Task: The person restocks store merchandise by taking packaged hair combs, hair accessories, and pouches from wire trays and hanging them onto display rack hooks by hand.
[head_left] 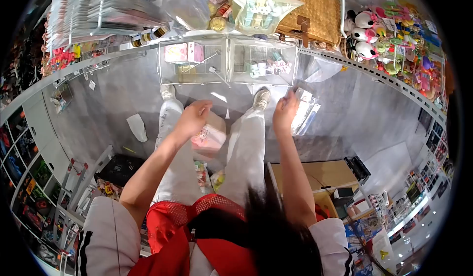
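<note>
My left hand (193,118) hangs over the floor with its fingers curled together. Whether anything small is in it I cannot make out. Just below and to its right is a pink and white box (209,135) with a printed picture, between my legs. My right hand (287,111) is also closed, its fingers bent inward, and what it may hold is hidden. Beside it on the floor lie white and blue flat packages (305,111). Ahead of both hands stand two clear bins, the left bin (193,82) with pink boxes (183,52) and the right bin (263,83) with small packets (271,65).
Shelf goods line the front: plastic sleeves (123,5), a woven brown box (315,12) and hanging plush toys (365,34). White scraps (137,127) lie on the grey floor (113,98). A wooden drawer unit (315,175) stands near my right arm, a black crate (123,170) at left.
</note>
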`<state>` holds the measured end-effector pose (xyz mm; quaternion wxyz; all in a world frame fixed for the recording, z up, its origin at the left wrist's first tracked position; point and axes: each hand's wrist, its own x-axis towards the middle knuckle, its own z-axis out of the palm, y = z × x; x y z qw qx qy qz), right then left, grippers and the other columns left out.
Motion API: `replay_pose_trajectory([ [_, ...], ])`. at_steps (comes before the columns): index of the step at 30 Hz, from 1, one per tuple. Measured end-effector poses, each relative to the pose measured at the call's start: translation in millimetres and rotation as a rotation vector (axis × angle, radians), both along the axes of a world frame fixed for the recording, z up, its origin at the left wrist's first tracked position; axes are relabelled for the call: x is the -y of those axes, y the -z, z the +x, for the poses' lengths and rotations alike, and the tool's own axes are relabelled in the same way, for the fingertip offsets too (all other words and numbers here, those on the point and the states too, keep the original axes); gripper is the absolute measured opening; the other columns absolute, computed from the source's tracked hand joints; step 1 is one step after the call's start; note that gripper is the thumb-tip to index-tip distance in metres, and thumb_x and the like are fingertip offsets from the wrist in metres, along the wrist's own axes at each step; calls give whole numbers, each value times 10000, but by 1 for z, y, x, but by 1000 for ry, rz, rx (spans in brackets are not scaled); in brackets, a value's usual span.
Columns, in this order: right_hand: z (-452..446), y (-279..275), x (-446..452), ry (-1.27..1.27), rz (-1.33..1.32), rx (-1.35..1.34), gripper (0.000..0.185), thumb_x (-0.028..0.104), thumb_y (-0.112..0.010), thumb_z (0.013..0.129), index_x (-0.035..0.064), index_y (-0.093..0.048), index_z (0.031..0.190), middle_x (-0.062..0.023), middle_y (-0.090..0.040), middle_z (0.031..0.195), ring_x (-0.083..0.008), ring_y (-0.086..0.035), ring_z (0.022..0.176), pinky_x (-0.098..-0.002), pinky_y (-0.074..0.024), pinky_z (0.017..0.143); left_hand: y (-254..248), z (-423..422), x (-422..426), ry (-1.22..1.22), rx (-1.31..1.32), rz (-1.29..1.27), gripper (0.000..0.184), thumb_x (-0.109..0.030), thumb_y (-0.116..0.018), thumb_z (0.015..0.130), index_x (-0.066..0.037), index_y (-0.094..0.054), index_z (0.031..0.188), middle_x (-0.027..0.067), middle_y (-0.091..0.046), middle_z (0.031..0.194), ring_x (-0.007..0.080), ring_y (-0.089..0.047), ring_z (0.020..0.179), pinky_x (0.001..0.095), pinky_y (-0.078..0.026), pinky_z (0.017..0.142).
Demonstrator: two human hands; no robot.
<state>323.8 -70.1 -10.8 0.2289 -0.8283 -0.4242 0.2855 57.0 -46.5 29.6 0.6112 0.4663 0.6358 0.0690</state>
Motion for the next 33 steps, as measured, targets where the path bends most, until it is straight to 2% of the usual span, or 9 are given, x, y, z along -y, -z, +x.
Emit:
replay_pose_trajectory([
  [10,-27,71,91,134,-476,-288,354,147,-440,826,-38,-459,1127,-195,-580,944,-248,-587,823,-341,-446,736,1,15,53,752,167,194,269,-174,-498,802,-47,-527,1037,120,-547,971,300,-520,932,353,-426,793],
  [15,-52,101,67,-22,-463,-254,368,160,-462,787,-34,-478,1099,-231,-554,986,-337,-535,944,-395,-412,820,43,-95,36,713,-51,209,313,-156,-523,798,-40,-507,1088,169,-538,1037,299,-516,983,354,-432,800],
  [19,6,171,25,-108,-529,37,396,162,-483,770,-33,-463,1114,-235,-513,1036,-363,-520,942,-388,-421,828,88,-147,2,251,-428,109,243,-169,-485,844,-41,-551,1040,158,-588,972,290,-572,899,339,-450,758],
  [22,67,228,4,-102,-470,200,286,128,-475,741,-16,-554,975,-243,-591,866,-375,-567,830,-417,-445,757,152,-116,-1,223,-336,278,259,-166,-484,828,-33,-551,1040,169,-592,959,316,-581,849,363,-464,727],
  [25,93,220,-19,-373,-524,235,354,61,-452,763,35,-490,1113,-189,-468,1148,-343,-494,996,-396,-406,861,206,-26,-1,148,-84,-23,302,-252,-454,876,-22,-537,1052,149,-592,1003,250,-574,923,322,-446,770],
  [27,99,232,-31,-664,-502,389,376,45,-440,766,67,-479,1139,-133,-448,1190,-316,-480,1025,-397,-399,870,248,38,25,166,14,225,350,-294,-415,888,-12,-537,1055,161,-596,984,277,-567,917,344,-433,802],
  [30,81,260,-44,-966,-475,490,398,56,-411,782,107,-458,1175,-70,-432,1228,-269,-443,1085,-395,-390,881,209,120,49,161,-4,-52,236,-160,-428,862,-40,-544,1029,137,-563,1037,252,-531,973,324,-421,792],
  [31,72,271,-48,-973,-511,471,405,52,-404,786,115,-458,1183,-64,-442,1223,-275,-430,1104,-410,-353,919,215,133,65,4,356,-383,207,-136,-460,836,-47,-536,1006,140,-565,970,268,-538,938,333,-429,758],
  [33,60,289,-51,-982,-588,565,389,67,-401,796,124,-479,1173,-54,-463,1210,-275,-415,1131,-430,-306,963,183,142,91,278,376,36,201,-123,-465,835,-42,-529,1008,134,-559,951,259,-543,903,330,-431,755],
])
